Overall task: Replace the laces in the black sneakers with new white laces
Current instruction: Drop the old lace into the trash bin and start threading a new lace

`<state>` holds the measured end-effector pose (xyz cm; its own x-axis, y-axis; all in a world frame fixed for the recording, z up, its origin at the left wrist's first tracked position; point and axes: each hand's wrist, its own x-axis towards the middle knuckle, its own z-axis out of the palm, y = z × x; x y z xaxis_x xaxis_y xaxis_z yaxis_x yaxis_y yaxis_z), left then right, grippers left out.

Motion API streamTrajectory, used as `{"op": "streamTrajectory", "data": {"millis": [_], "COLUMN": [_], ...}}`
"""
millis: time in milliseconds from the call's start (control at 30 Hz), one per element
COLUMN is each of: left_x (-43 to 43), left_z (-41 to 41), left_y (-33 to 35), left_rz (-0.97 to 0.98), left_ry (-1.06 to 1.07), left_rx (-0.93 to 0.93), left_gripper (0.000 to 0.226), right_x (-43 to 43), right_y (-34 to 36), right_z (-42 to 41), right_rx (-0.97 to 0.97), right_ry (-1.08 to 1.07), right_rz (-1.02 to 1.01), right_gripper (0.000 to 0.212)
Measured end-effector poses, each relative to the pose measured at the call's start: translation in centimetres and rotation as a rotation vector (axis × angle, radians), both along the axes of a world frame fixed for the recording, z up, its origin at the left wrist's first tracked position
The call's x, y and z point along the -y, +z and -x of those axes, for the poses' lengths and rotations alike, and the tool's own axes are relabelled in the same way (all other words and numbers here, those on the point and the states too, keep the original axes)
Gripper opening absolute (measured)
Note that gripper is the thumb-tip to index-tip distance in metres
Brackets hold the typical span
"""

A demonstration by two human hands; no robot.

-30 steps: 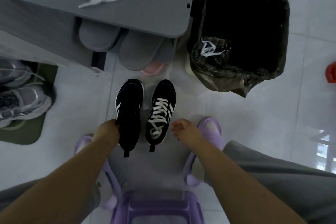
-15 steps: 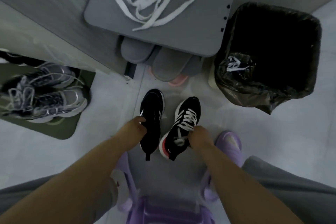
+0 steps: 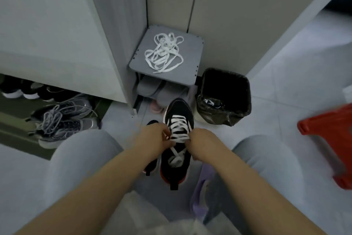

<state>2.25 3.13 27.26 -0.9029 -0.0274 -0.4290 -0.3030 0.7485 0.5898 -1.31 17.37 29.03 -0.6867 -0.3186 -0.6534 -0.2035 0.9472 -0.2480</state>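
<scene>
both hands pinching the laced sneaker (image 3: pixel 178 135): left hand (image 3: pixel 155 138) and right hand (image 3: pixel 201 144) on its laces. spare laces (image 3: pixel 163 52) at 12 o'clock on the stool (image 3: pixel 190 59).

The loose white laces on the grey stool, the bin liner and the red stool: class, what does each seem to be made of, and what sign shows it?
Loose white laces: probably flat woven fabric; matt, limp, ribbon-like loops on the grey stool.
Bin liner: thin black plastic film; glossy, crinkled folds over the rim.
Red stool: likely moulded plastic; smooth, uniform colour, slight sheen, though blurred.
</scene>
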Motion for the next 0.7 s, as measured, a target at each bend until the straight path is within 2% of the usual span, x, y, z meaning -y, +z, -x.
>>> {"op": "streamTrajectory", "data": {"millis": [67,133,300,533,633,700], "left_x": [0.5,0.9,0.5,0.3,-0.1,-0.4], "left_z": [-1.8,-3.6,-7.6,-8.9,-10.2,-10.9], "left_y": [1.5,2.3,2.2,2.6,2.5,2.2], "left_rz": [-0.010,-0.052,-0.122,-0.139,-0.086,-0.030], "left_ry": [0.046,0.095,0.145,0.160,0.117,0.096], "left_rx": [-0.165,-0.291,-0.375,-0.424,-0.467,-0.508], "left_gripper": [0.018,0.010,0.005,0.007,0.007,0.020], "right_x": [-0.3,-0.8,-1.4,-2.0,-2.4,-2.3], "right_y": [2.0,2.4,1.3,1.6,1.2,0.8], "right_z": [-2.2,-4.4,-8.5,-9.1,-10.6,-11.7], "right_rx": [-0.210,-0.362,-0.557,-0.534,-0.524,-0.513], "right_ry": [0.081,0.029,0.002,-0.033,-0.086,-0.158], "right_rz": [0.052,0.149,0.255,0.435,0.476,0.493], "right_gripper": [0.018,0.021,0.018,0.021,0.022,0.022]}}
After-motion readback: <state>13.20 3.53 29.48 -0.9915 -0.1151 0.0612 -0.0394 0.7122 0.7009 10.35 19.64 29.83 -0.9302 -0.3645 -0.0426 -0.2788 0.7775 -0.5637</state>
